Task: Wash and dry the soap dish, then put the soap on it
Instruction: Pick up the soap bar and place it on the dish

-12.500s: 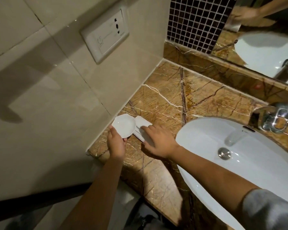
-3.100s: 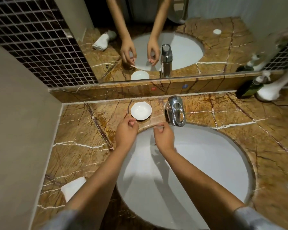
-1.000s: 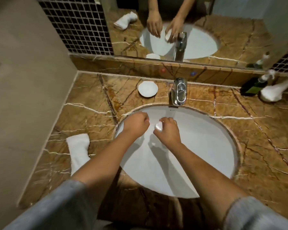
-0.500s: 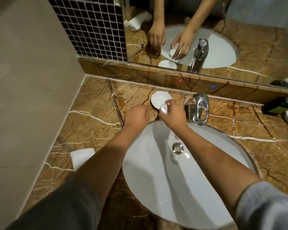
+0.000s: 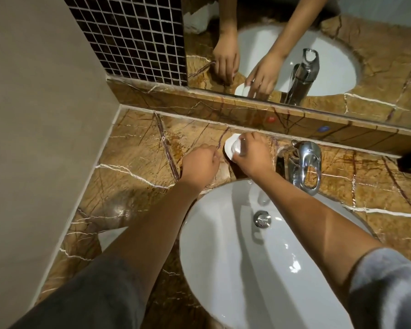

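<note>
The white soap dish (image 5: 228, 146) sits on the brown marble counter (image 5: 138, 148) behind the basin, left of the tap. My right hand (image 5: 252, 154) is over the dish and covers most of it. Its fingers are closed on a small white soap (image 5: 237, 147), which is down at the dish. My left hand (image 5: 199, 166) hovers just left of the dish with its fingers curled in, and whether it holds anything is hidden.
A white oval basin (image 5: 259, 257) with a metal drain (image 5: 261, 218) fills the front. The chrome tap (image 5: 305, 166) stands to the right of my hands. A white folded towel (image 5: 109, 236) lies at the counter's left. A mirror (image 5: 294, 43) rises behind.
My right hand has carried the soap from over the basin up to the dish and lowered it there. My left hand followed alongside. The view has shifted closer.
</note>
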Action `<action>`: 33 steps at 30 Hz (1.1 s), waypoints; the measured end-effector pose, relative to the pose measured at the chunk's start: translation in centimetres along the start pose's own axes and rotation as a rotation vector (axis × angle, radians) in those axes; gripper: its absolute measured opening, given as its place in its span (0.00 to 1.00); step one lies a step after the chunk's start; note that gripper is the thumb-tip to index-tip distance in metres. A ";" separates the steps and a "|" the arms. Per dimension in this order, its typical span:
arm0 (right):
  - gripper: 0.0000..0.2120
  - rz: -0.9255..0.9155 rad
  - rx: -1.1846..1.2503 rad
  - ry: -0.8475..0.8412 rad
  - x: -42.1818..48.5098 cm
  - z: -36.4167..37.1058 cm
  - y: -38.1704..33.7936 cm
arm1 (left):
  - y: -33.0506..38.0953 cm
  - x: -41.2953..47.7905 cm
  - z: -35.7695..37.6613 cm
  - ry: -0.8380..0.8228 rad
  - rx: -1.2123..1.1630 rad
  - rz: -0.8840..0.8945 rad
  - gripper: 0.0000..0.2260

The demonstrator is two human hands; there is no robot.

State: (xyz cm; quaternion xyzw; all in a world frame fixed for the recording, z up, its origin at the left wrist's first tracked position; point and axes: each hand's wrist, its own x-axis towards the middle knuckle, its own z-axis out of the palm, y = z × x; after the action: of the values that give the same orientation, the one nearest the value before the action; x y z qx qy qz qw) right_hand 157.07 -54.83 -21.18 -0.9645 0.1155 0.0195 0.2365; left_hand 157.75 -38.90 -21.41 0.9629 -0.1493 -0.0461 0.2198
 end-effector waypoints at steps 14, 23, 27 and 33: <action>0.24 -0.038 0.046 0.089 -2.4 -1.4 -1.0 | -0.8 -2.6 -2.1 0.014 0.033 -0.065 0.10; 0.15 -0.142 0.136 0.051 -10.1 -0.1 -4.7 | -3.2 -8.7 -5.3 0.048 0.088 -0.183 0.10; 0.14 -0.211 0.165 -0.082 -14.1 2.4 -7.8 | -5.7 -13.6 -6.0 0.077 0.087 -0.263 0.10; 0.11 -0.397 0.201 -0.318 -20.8 5.9 -12.0 | -9.5 -21.4 -6.9 0.225 0.203 -0.504 0.17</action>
State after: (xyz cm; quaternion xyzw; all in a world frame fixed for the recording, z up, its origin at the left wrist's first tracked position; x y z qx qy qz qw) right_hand 139.72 -37.33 -19.07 -0.9249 -0.1131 0.1123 0.3452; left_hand 140.98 -21.32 -18.87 0.9858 0.1162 0.0231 0.1191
